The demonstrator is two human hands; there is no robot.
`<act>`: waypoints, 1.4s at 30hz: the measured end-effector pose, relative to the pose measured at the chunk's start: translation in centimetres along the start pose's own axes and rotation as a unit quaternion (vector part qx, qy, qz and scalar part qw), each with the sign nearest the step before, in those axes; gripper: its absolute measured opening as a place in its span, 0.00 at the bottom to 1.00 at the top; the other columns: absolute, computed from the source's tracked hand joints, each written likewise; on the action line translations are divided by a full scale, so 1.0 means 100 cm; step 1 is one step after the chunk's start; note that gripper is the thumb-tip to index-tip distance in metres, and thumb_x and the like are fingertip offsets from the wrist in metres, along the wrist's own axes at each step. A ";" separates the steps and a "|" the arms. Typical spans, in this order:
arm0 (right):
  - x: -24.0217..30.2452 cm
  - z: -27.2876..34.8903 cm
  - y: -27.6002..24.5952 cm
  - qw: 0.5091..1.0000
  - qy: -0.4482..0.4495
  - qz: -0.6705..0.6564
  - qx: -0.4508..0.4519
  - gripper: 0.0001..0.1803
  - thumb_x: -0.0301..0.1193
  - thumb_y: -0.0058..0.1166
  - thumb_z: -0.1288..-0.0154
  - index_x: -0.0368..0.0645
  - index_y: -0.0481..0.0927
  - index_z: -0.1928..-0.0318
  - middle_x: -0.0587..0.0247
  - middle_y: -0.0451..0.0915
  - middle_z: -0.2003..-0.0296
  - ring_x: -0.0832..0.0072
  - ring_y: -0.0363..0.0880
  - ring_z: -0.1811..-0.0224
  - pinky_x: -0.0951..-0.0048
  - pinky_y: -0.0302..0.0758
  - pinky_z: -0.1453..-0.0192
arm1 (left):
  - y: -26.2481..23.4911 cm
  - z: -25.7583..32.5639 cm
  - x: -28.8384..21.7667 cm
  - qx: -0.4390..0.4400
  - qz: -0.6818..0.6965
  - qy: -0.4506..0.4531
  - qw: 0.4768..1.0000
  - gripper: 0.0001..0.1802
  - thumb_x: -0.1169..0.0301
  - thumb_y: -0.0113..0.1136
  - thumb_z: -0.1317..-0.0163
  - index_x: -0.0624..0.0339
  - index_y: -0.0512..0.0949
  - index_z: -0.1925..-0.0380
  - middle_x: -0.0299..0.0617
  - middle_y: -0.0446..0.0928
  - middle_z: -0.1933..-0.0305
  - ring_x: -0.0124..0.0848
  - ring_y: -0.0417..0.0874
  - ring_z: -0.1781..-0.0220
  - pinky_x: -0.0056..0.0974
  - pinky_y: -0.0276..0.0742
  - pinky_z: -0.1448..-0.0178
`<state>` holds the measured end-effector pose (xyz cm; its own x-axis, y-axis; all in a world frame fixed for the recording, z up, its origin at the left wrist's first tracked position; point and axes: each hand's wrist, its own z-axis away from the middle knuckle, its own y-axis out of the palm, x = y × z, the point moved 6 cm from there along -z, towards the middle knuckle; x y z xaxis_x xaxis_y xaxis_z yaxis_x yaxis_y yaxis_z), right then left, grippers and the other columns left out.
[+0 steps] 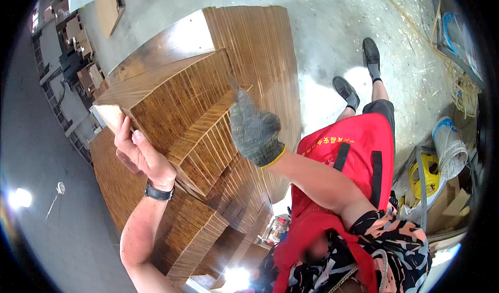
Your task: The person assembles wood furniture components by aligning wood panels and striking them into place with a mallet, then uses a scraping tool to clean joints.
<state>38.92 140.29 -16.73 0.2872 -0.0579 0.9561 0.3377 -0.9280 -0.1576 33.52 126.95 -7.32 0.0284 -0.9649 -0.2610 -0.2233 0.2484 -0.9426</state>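
Observation:
Stacks of brown wood-grain panels [182, 103] with pale striped edges stand before me in stepped layers. My left hand [143, 150], bare with a dark wristwatch, is at the left corner of the upper stack. Its fingers are closed on a pale flat piece [109, 115] whose kind I cannot make out. My right hand [254, 126], in a grey knitted glove with a yellow cuff, is closed beside the panel edges of the stack. A thin grey tip [233, 83] juts from it toward the panels; whether that is a tool or a glove finger is unclear.
On the right, a metal-framed rack [422, 189] holds a yellow item [425, 174], with a white bucket [451, 150] beside it. Coiled hose [462, 93] lies near the wall. My dark shoes [345, 91] are on the concrete floor; more boards [109, 15] lie at the far left.

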 end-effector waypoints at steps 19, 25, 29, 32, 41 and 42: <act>0.052 0.007 -0.030 0.938 -0.099 -0.198 -0.265 0.14 0.31 0.51 0.41 0.44 0.78 0.54 0.58 0.77 0.77 0.69 0.77 0.79 0.66 0.71 0.77 | 0.004 -0.008 -0.005 0.018 -0.018 0.007 1.000 0.19 0.71 0.39 0.30 0.67 0.67 0.43 0.50 0.63 0.34 0.39 0.62 0.32 0.43 0.51 0.27; -0.068 0.015 -0.032 0.986 0.151 -0.054 -0.042 0.19 0.27 0.48 0.40 0.40 0.74 0.47 0.57 0.80 0.71 0.65 0.79 0.75 0.61 0.73 0.76 | -0.002 -0.008 -0.013 0.026 -0.095 0.029 0.995 0.19 0.68 0.42 0.31 0.63 0.69 0.44 0.45 0.66 0.35 0.34 0.59 0.38 0.41 0.46 0.31; 0.005 0.006 -0.002 0.938 0.067 -0.124 0.316 0.22 0.32 0.50 0.35 0.42 0.72 0.41 0.58 0.81 0.65 0.67 0.80 0.69 0.67 0.77 0.68 | -0.001 -0.008 -0.014 0.033 -0.104 0.006 0.994 0.20 0.67 0.42 0.32 0.63 0.69 0.44 0.44 0.66 0.35 0.36 0.56 0.36 0.44 0.42 0.30; 0.052 0.001 -0.021 0.938 -0.049 -0.190 0.287 0.18 0.33 0.49 0.34 0.42 0.74 0.45 0.59 0.81 0.64 0.69 0.80 0.68 0.67 0.77 0.67 | -0.002 -0.009 -0.015 0.027 -0.097 0.023 0.995 0.20 0.66 0.42 0.31 0.65 0.70 0.44 0.47 0.66 0.36 0.36 0.60 0.37 0.44 0.50 0.31; 0.072 0.010 -0.015 0.930 -0.094 -0.144 0.324 0.12 0.36 0.52 0.42 0.43 0.80 0.61 0.59 0.79 0.71 0.68 0.79 0.74 0.65 0.76 0.70 | 0.002 -0.013 -0.014 0.049 -0.055 0.006 0.997 0.19 0.70 0.38 0.29 0.67 0.66 0.43 0.53 0.60 0.32 0.40 0.59 0.32 0.46 0.52 0.28; 0.070 0.016 -0.022 0.950 -0.075 -0.195 0.233 0.11 0.36 0.55 0.47 0.45 0.80 0.64 0.58 0.78 0.77 0.65 0.79 0.78 0.63 0.75 0.72 | 0.000 -0.009 -0.012 0.042 -0.046 -0.016 0.998 0.19 0.69 0.38 0.29 0.68 0.66 0.44 0.52 0.59 0.32 0.40 0.59 0.32 0.46 0.51 0.28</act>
<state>41.56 142.54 -10.10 0.1717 0.3427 0.9236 0.7945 -0.6025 0.0758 32.62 128.02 -6.80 0.0774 -0.9811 -0.1774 -0.1353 0.1659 -0.9768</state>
